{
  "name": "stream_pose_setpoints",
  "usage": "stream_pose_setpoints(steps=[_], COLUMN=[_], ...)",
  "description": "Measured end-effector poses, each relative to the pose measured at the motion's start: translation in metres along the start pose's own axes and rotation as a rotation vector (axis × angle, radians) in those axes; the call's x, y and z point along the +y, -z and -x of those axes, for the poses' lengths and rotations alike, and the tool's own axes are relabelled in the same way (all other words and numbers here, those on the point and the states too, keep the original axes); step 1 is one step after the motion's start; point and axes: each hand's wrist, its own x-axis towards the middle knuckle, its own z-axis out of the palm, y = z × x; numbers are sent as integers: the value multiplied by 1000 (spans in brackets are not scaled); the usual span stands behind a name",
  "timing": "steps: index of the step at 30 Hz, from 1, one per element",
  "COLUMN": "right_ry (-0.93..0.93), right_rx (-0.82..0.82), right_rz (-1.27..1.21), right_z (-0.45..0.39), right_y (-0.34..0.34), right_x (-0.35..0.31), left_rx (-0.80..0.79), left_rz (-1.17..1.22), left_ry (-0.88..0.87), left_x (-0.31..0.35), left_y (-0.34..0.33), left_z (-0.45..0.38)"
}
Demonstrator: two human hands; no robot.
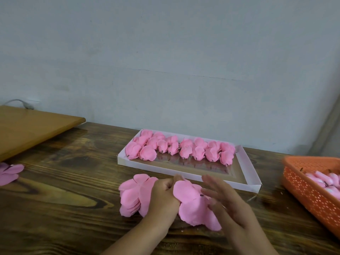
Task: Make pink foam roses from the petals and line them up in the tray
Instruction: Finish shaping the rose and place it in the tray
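Roses: pink foam roses [181, 149] are lying in the white tray [251, 173], and I am counting two rough rows of them packed along its far side, most touching their neighbours.
Tray: it is sitting on the dark wooden bench [60, 184], just beyond the hands, with its near half showing bare brown floor.
Petal stack: I am seeing a thick pile of pink petals [131, 196] lying on the bench, touching the left hand on its outer side.
Left hand: the left hand [163, 197] is resting knuckles-up on the bench with its fingers [177, 178] curled and pinching the edge of a loose petal sheet [191, 205].
Petal sheet: it is spreading from between the two hands toward me, lying partly under the right hand; a small dark stub is showing near its middle.
Right hand: the right hand [226, 203] is hovering over the sheet with fingers straight and fanned apart; it is blurred, and I cannot tell whether it is touching the foam.
Basket: an orange perforated basket [301, 188] is sitting at the right edge, well apart from the hands, holding pale pink pieces.
Far left: more pink petals [9, 173] are lying at the bench's left edge, near a lighter wooden board [31, 126].
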Motion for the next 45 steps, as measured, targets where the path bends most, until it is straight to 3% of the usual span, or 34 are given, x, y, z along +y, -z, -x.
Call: stream_pose_setpoints(steps=[3, 7, 12, 17, 22, 24, 28, 39, 45], right_ry=[95, 174, 191, 183, 146, 126, 102, 67, 80], right_rx=[116, 165, 168, 193, 191, 196, 218, 192, 192], right_rz=[198, 307, 296, 293, 358, 355, 317, 223, 238], right_z=[-3, -1, -2, -1, -1, -2, -2, -2, -1], right_y=[0, -7, -7, -10, -6, -4, 0, 11, 7], right_x=[0, 6, 2, 5, 9, 9, 9, 1, 0], left_rx=[-16, -16, -96, -109, -124, -208, -424, -515, -460], left_rz=[43, 154, 206, 29, 105, 246, 214, 273, 487], left_ry=[-39, 50, 24, -68, 140, 213, 120, 145, 196], left_x=[4, 10, 5, -4, 11, 15, 13, 17, 17], left_y=[-1, -5, -6, -7, -7, -4, 2, 6, 6], left_z=[5, 12, 11, 11, 11, 9, 8, 10, 8])
